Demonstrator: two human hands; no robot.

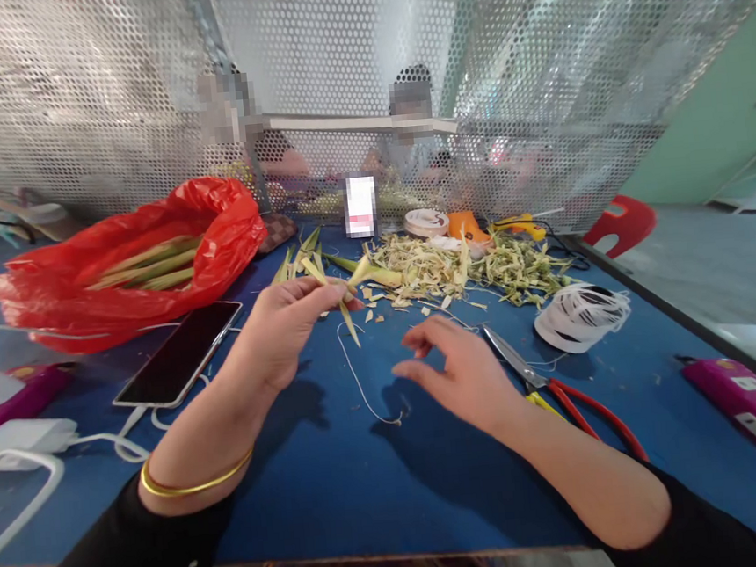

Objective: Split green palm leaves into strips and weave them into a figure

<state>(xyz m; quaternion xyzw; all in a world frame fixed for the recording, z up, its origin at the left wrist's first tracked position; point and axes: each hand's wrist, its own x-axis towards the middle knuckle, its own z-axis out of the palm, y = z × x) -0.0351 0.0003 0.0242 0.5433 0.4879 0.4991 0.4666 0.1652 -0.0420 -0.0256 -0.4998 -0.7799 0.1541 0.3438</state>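
Pinched between the thumb and fingers of my left hand (298, 321) is a small bundle of pale green leaf strips (350, 323), its ends pointing out in several directions. A thin white thread (358, 382) hangs below it and curves over the blue table (383, 495). To the right, my right hand (458, 369) hovers over the table with thumb and fingers apart and nothing between them. Close to its right lie scissors (542, 381) with red handles, blades pointing up and left. Behind the hands is a pile of cut leaf scraps (422, 266).
At the left are a red plastic bag (228, 235) of long leaves, a phone (182, 353) and white cables. A white ribbon roll (579, 317) and a purple power strip (752, 401) lie right. Behind a perforated metal screen (336, 31), people sit.
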